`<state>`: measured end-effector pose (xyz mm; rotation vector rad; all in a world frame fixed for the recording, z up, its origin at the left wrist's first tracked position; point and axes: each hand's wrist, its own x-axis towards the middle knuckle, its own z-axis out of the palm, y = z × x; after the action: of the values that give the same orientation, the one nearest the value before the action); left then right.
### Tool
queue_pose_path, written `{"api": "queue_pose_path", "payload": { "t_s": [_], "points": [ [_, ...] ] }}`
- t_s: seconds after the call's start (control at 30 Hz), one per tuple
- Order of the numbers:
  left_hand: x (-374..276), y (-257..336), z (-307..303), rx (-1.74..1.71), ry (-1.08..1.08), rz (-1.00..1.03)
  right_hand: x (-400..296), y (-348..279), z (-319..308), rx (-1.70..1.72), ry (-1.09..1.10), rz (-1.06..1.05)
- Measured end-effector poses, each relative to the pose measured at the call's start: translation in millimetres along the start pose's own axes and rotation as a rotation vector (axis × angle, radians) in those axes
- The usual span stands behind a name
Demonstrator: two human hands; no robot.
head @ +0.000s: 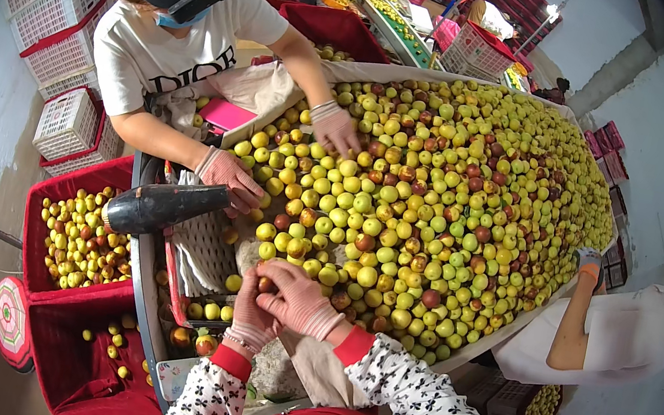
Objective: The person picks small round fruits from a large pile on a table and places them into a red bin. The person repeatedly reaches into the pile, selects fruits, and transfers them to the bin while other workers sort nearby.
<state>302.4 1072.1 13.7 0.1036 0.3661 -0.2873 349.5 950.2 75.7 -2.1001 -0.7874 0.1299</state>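
Note:
Both my hands wear thin pink striped gloves and meet at the near edge of a large heap of green, yellow and brown jujubes (392, 237). My left hand (252, 315) is upright, its fingers round a reddish-brown jujube (265, 285). My right hand (299, 299) comes in from the right, its fingertips touching my left hand's fingers and partly covering that fruit. Whether my right hand holds a fruit of its own cannot be told. Left of my hands, a few green jujubes (212, 311) lie in a narrow compartment, with larger red-yellow ones (206, 344) below them.
A black blower-like nozzle (166, 207) juts over the table's metal edge (144, 301). Red-lined crates (70, 296) with jujubes stand at left. A gloved co-worker (168, 51) reaches into the heap opposite; another person (611, 336) stands at right. White crates (68, 123) are stacked behind.

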Motion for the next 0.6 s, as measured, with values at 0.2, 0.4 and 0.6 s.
{"api": "queue_pose_path", "payload": {
  "t_s": [0.2, 0.4, 0.6],
  "points": [
    [-56, 60, 33, 0.196, 0.125, 0.403, -5, 13, -38, -0.085, 0.012, 0.093],
    [-116, 248, 16, 0.265, 0.190, 0.994, -4, 62, -88, -0.306, 0.120, 0.258],
    [-94, 242, -44, 0.387, 0.468, 0.889, 29, 102, -88, -0.658, -0.004, 0.309]
  ]
}}
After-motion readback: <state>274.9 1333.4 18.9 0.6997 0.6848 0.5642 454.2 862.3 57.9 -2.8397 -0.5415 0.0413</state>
